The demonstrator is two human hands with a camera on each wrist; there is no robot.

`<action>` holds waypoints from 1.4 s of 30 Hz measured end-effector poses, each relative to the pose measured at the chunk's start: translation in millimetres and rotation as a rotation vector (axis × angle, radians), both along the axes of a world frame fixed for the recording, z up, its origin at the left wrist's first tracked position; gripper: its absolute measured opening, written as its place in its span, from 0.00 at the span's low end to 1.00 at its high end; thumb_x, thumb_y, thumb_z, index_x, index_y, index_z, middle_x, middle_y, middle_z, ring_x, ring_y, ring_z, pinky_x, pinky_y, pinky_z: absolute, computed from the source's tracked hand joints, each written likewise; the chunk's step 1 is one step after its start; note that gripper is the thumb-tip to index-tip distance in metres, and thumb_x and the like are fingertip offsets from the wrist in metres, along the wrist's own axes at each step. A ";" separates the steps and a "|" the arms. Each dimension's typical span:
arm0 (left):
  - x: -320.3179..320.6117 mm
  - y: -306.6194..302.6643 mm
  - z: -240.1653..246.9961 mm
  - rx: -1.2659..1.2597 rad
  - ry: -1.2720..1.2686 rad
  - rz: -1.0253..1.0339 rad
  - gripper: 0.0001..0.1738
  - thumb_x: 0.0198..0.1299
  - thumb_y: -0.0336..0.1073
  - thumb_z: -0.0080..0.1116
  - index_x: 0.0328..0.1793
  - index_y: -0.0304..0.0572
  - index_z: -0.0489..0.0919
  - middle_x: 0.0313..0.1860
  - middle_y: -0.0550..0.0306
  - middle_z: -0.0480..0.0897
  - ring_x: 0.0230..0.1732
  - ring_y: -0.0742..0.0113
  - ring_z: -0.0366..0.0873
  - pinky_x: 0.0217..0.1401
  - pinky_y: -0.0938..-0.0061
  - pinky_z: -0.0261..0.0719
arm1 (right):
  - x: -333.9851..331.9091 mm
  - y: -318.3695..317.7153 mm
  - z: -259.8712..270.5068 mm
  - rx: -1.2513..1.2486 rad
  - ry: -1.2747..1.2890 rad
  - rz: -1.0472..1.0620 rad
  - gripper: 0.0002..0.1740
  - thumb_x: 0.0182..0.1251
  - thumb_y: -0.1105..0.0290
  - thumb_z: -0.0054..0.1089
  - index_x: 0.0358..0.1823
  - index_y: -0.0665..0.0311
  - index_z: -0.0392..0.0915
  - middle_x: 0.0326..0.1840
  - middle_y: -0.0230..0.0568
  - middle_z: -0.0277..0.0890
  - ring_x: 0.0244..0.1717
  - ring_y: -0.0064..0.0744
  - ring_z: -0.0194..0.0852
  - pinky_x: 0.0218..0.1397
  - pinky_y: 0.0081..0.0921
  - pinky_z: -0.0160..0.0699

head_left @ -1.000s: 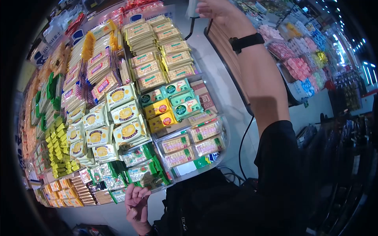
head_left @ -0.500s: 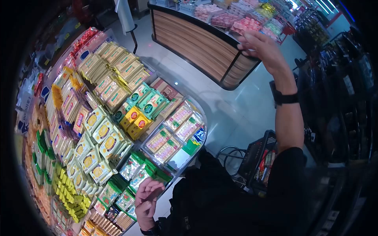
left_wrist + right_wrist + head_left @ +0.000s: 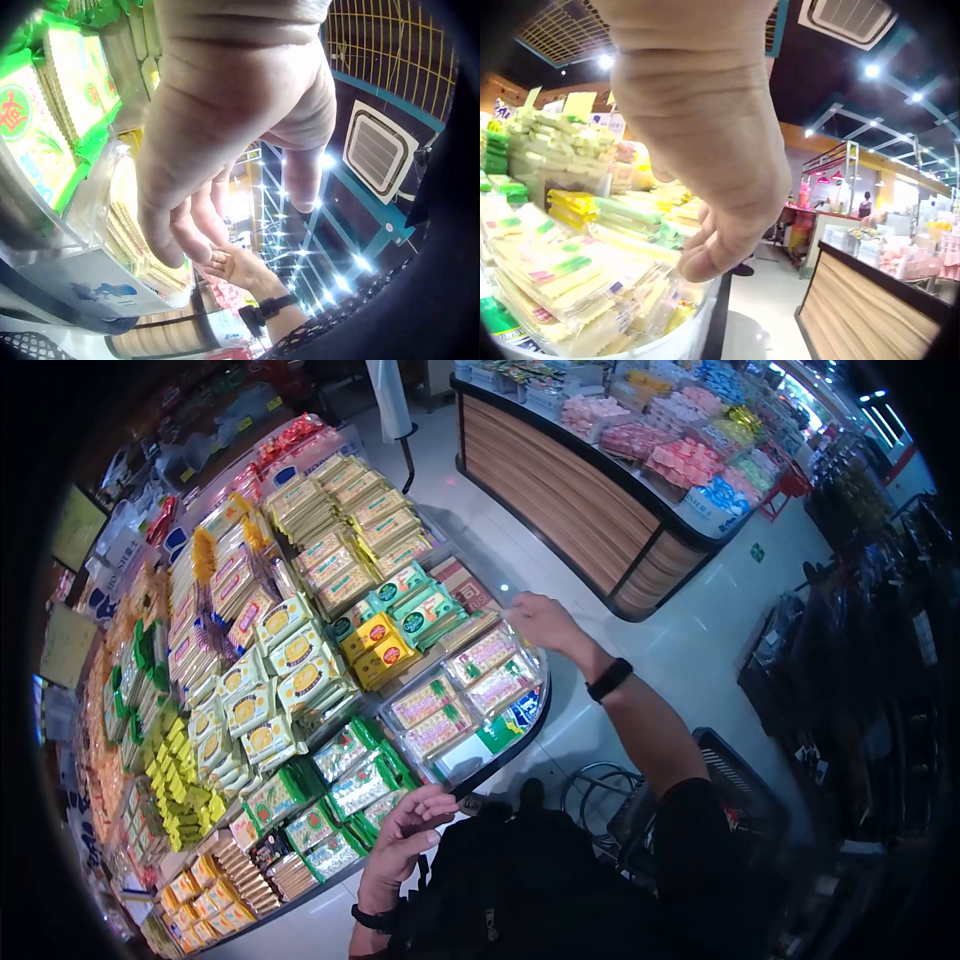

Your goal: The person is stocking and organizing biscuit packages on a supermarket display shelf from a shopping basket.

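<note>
My right hand (image 3: pixel 548 625) is over the right edge of the snack display, beside clear-wrapped biscuit packs (image 3: pixel 483 658). In the right wrist view the right hand (image 3: pixel 712 165) has loosely bent fingers and nothing in them, near the stacked packs (image 3: pixel 577 274). My left hand (image 3: pixel 408 837) hovers by the display's front edge, next to green-and-silver packets (image 3: pixel 363 782). Its fingers hang relaxed and empty in the left wrist view, where the left hand (image 3: pixel 232 112) has its thumb apart and green packets (image 3: pixel 37 135) to the left.
Yellow packs (image 3: pixel 380 650), white-and-yellow packets (image 3: pixel 300 652) and stacked biscuits (image 3: pixel 335 565) fill the display. A wood-panelled counter (image 3: pixel 560 490) with pink packages (image 3: pixel 685 462) stands at the back right. A black basket (image 3: pixel 735 780) is on the floor near my right arm.
My right hand has come down from the upper part of the view to the display's right edge. The left hand's fingers have straightened somewhat. The head view has shifted, showing more floor.
</note>
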State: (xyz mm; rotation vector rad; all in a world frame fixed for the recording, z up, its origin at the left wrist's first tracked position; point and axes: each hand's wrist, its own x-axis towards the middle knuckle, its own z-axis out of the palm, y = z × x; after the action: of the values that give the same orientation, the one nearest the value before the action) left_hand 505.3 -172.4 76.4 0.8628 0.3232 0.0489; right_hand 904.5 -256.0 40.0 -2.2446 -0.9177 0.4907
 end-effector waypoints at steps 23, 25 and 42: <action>-76.0 -57.8 -12.4 -0.022 0.032 0.368 0.36 0.53 0.26 0.65 0.71 0.36 0.68 0.61 0.49 0.79 0.63 0.56 0.77 0.70 0.61 0.71 | 25.5 67.8 -30.8 0.139 0.468 -0.299 0.09 0.49 0.84 0.66 0.32 0.67 0.79 0.31 0.41 0.81 0.29 0.27 0.80 0.25 0.24 0.74; -73.8 -43.5 -9.4 -0.029 0.036 0.338 0.36 0.53 0.24 0.64 0.71 0.36 0.68 0.60 0.50 0.78 0.63 0.58 0.77 0.70 0.62 0.70 | 30.3 65.4 -29.8 0.280 0.475 -0.289 0.08 0.51 0.85 0.65 0.32 0.68 0.78 0.29 0.40 0.80 0.27 0.25 0.78 0.24 0.22 0.73; -63.2 -0.3 -14.8 -0.015 0.011 0.204 0.34 0.52 0.24 0.63 0.69 0.36 0.70 0.58 0.51 0.80 0.61 0.59 0.78 0.71 0.61 0.70 | -31.9 -49.0 -18.0 0.591 0.767 -0.099 0.07 0.58 0.80 0.62 0.39 0.69 0.77 0.31 0.39 0.80 0.30 0.23 0.78 0.34 0.18 0.75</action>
State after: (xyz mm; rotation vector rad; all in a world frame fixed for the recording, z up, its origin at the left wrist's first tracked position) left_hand 442.1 -172.7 61.7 0.8129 0.4209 0.2310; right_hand 872.6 -304.9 22.0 -1.3790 -0.4536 0.8256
